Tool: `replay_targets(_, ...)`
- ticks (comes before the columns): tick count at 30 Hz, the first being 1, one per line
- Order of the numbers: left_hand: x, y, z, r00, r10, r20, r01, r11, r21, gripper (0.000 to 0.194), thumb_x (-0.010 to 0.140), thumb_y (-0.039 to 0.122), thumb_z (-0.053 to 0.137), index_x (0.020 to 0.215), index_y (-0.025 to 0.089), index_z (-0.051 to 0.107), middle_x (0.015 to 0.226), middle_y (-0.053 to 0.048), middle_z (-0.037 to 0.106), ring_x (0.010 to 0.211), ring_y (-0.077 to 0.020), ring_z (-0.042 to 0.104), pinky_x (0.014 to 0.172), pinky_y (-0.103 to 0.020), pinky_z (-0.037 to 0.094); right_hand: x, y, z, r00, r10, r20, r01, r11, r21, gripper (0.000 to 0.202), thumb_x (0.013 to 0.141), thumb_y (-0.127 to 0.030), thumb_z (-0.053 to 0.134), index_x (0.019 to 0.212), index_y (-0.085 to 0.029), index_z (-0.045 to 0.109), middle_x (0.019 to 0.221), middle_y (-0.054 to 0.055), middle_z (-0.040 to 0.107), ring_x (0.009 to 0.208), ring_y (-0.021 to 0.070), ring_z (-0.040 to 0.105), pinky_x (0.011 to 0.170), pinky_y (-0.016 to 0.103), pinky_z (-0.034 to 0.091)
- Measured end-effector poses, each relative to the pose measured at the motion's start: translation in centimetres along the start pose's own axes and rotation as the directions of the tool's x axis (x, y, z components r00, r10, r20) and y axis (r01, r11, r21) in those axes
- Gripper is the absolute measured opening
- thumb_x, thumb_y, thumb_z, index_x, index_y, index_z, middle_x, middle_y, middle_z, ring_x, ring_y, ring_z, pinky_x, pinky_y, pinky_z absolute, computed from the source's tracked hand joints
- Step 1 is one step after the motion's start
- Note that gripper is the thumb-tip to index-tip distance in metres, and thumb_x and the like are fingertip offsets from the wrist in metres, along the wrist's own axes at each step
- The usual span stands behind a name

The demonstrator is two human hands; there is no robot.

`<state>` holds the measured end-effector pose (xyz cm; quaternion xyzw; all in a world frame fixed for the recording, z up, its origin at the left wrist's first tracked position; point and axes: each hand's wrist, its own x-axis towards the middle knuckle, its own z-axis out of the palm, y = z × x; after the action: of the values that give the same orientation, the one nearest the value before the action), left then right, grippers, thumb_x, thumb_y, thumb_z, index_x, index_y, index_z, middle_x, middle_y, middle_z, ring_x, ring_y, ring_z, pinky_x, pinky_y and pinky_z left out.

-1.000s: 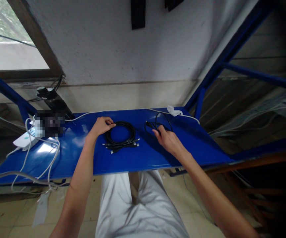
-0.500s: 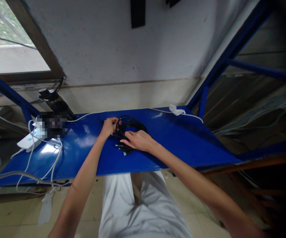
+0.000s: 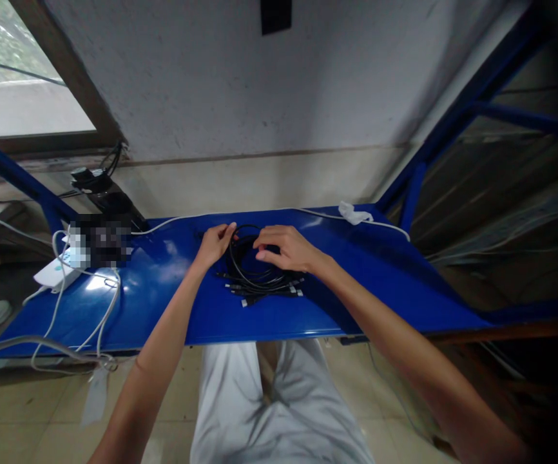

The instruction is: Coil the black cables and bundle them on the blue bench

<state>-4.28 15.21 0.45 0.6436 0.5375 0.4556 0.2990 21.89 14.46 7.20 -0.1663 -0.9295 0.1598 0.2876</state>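
A coil of black cables (image 3: 252,281) lies on the blue table (image 3: 366,283), its several plugs with metal ends pointing out at the near side. At the coil's upper left, my left hand (image 3: 216,246) pinches a black cable between thumb and fingers. My right hand (image 3: 288,250) is over the coil's right side. Its fingers and thumb are curled round towards each other, with dark cable between them. Part of the coil is hidden beneath this hand.
On the left stand a white power strip (image 3: 57,274), tangled white cords (image 3: 109,303) and a black cylinder-shaped object (image 3: 115,201) beside a blurred-out item. A crumpled white plastic piece (image 3: 354,212) lies by the back edge. Blue frame posts (image 3: 412,193) rise at both ends.
My right hand has moved up and right across the coil, uncovering more plugs at the near side. The left hand stays at the coil's left with a cable. The view has shifted slightly.
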Motion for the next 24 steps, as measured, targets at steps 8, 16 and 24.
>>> replay_targets(8,0.2,0.0,0.2,0.987,-0.112,-0.111,0.091,0.979,-0.182,0.069,0.097,0.080,0.058,0.104,0.014,0.076,0.099,-0.015,0.081,0.084,-0.0231,0.078,0.067,-0.029,0.056,-2.3,7.1,2.8,0.741,0.526,-0.418,-0.447,0.851,0.277,0.053,0.099,-0.072,0.064,0.111,-0.020,0.072,0.102,0.009,0.077,0.093,0.0235,0.071,0.084,0.035,0.055)
replay_targets(16,-0.5,1.6,1.0,0.985,-0.114,-0.129,0.069,0.949,-0.308,0.064,0.097,0.076,0.064,0.107,0.015,0.077,0.105,-0.015,0.080,0.095,-0.0250,0.077,0.071,-0.029,0.058,-3.0,6.5,4.2,0.837,0.517,-0.180,-0.442,0.832,0.335,0.051,0.103,-0.061,0.065,0.134,-0.021,0.069,0.122,0.012,0.079,0.110,0.0257,0.075,0.101,0.043,0.059)
replay_targets(24,-0.3,1.3,1.4,0.983,-0.104,-0.153,0.062,0.964,-0.258,0.063,0.101,0.074,0.059,0.107,0.014,0.078,0.101,-0.013,0.079,0.091,-0.0223,0.075,0.072,-0.029,0.056,-2.8,5.9,4.3,0.939,0.327,-0.104,-0.308,0.937,0.166,0.045,0.102,-0.050,0.069,0.136,-0.019,0.072,0.132,0.014,0.075,0.121,0.0292,0.070,0.109,0.046,0.054)
